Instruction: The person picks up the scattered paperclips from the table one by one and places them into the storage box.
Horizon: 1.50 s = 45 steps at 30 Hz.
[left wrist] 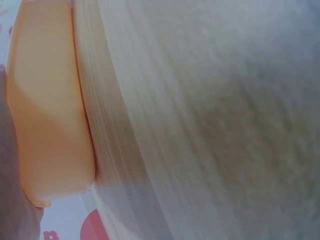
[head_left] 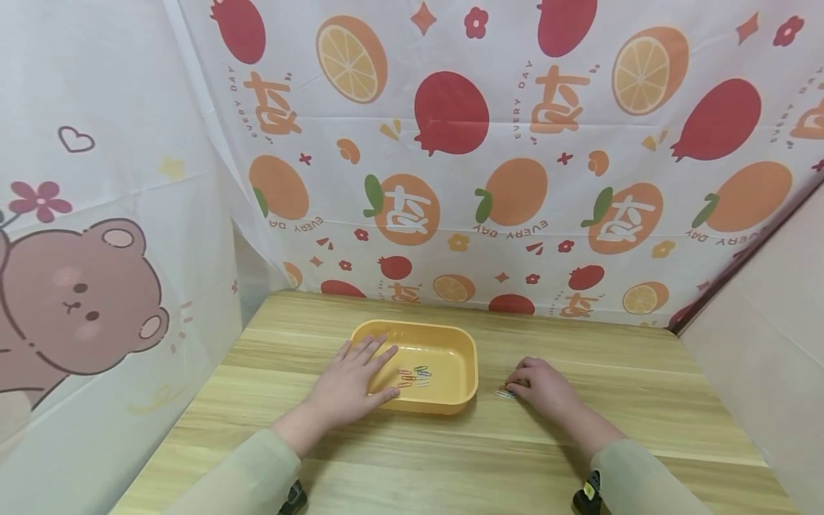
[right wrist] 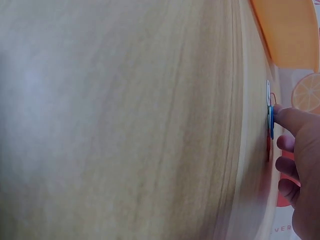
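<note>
My left hand (head_left: 348,383) lies with spread fingers across the left side of a yellow plastic tray (head_left: 475,357). Inside the tray are two small groups of paper clips, red ones (head_left: 405,379) on the left and green, blue and pale ones (head_left: 421,375) to their right. On the table right of the tray, my right hand (head_left: 546,387) is down at a few loose paper clips (head_left: 502,393), its fingers curled. The right wrist view shows the thumb against a blue paper clip (right wrist: 271,120), with a thin red wire loop at the fingertips, pinched there.
The wood-grain table (head_left: 412,465) runs back to a fruit-print cloth (head_left: 450,186). A cloth with a bear print (head_left: 84,300) hangs on the left, and a pale panel (head_left: 766,343) stands along the right edge.
</note>
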Tool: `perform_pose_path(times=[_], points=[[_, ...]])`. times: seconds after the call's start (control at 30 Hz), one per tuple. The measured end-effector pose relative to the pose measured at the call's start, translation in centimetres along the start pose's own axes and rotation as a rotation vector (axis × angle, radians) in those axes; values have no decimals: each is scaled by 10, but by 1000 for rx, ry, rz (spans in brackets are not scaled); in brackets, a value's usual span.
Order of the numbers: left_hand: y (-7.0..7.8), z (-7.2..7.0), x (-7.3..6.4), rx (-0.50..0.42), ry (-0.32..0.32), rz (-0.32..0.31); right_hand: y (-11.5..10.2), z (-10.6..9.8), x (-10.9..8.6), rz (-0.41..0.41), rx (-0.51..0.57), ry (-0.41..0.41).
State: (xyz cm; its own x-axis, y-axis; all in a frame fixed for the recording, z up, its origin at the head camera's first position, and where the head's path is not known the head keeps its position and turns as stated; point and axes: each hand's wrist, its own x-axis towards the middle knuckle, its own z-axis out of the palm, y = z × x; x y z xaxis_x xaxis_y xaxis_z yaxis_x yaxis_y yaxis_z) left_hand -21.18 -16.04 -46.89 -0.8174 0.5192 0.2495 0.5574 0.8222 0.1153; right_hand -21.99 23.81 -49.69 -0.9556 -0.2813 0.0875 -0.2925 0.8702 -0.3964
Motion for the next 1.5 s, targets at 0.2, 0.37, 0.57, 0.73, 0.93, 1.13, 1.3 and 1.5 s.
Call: perform_pose_path(times=[0.2,0.37,0.57,0.73,0.93,1.13,1.3,1.5], points=[[-1,1,0,15,-7,6,1,1,-2,6,14,15],[0,2,0,6,0,7,1,2,-3,5,18,33],[0,3,1,-8,5,9,2,1,-3,-1,37,60],[0,3,1,-7,13,11,1,0,-3,17,66,65],[1,2,0,4,17,12,-2,-4,-2,31,104,59],[2,1,0,20,6,11,-2,-6,1,37,137,53],[2,2,0,23,5,7,-3,-7,3,49,158,62],[2,0,1,12,11,9,-6,-10,8,72,187,75]])
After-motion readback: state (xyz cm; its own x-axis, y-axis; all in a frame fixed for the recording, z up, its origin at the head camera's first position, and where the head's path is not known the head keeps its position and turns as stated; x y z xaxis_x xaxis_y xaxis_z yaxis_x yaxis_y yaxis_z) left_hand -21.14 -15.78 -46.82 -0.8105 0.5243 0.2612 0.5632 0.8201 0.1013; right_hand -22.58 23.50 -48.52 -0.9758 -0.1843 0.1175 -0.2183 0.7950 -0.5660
